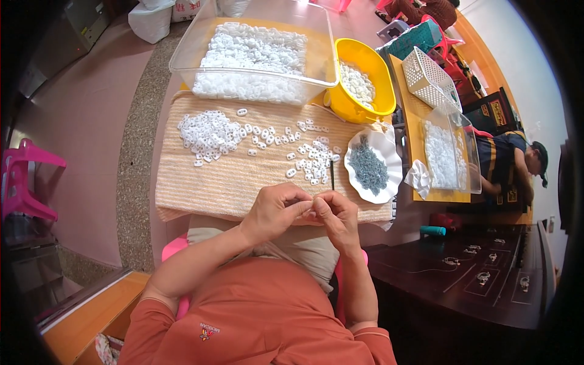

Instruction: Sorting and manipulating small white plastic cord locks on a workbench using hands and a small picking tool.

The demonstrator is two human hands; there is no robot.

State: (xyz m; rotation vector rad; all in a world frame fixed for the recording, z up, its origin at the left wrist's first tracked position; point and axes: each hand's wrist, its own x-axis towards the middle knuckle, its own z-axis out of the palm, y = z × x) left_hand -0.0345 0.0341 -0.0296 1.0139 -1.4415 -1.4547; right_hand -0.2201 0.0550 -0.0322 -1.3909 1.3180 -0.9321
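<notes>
Both hands meet above the near edge of a striped orange towel (pixel 201 182), fingertips pinched together. My left hand (pixel 277 210) and my right hand (pixel 336 220) are closed around something small that the fingers mostly hide. Just beyond them lies a loose group of small white plastic pieces with holes (pixel 315 159). A thin black stick-like tool (pixel 332 175) lies upright beside this group. To its right, a white scalloped dish (pixel 394 164) holds a heap of tiny dark grey parts (pixel 367 169). A larger pile of white pieces (pixel 210 135) sits at the towel's left, with a scattered row trailing rightward.
Behind the towel stand a clear plastic bin (pixel 176 58) of white pieces and a yellow basin (pixel 340 103) with off-white pieces. At right, another clear bin (pixel 473 164), a white perforated basket (pixel 426 76) and crumpled paper (pixel 418 177) share a table near another person (pixel 517 158). A pink stool (pixel 27 179) stands left.
</notes>
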